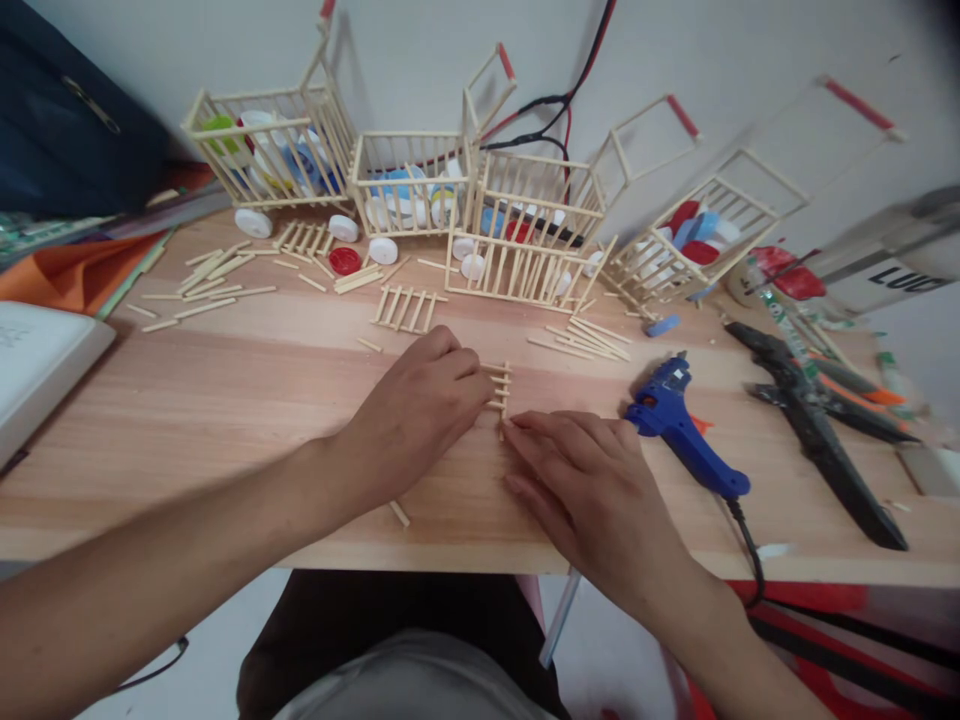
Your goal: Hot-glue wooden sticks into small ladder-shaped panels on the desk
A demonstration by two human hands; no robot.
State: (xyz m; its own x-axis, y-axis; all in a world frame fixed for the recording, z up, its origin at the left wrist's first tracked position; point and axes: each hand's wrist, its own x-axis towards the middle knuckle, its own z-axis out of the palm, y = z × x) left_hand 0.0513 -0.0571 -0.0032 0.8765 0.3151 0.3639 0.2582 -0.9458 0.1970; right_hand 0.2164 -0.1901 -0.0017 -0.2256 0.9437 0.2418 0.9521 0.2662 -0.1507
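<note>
A small ladder-like panel of thin wooden sticks [504, 388] lies flat on the table between my hands. My left hand [431, 395] is closed, its fingertips pinching the panel's left side, which they partly hide. From the right, my right hand [592, 475] rests on the wood with its fingers pressed together, the fingertips against the near end of the panel's right-hand stick. Just beyond my left hand lies a similar stick panel [409, 310]. To the right of my right hand is a blue hot glue gun [686, 425] with a black cord.
Several stick-built carts with red handles, such as one [409, 185] filled with bottle caps, line the wall. Loose sticks [214, 275] lie at the back left, others [585, 338] at the back right. Black-handled pliers [825, 440] are at far right; a white box [45, 370] sits left.
</note>
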